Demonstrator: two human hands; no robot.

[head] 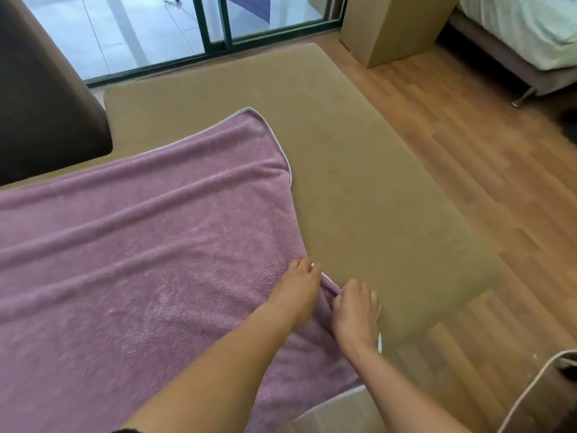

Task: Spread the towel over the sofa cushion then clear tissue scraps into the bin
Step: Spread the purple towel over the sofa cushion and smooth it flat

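While two hands grip, one towel lies.

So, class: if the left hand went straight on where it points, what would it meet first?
The left hand would leave the towel for bare sofa cushion; nothing else seems to lie ahead.

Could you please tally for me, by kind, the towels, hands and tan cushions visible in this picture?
Towels: 1, the purple towel
Hands: 2, the left hand and the right hand
Cushions: 1, the tan sofa cushion
Total: 4
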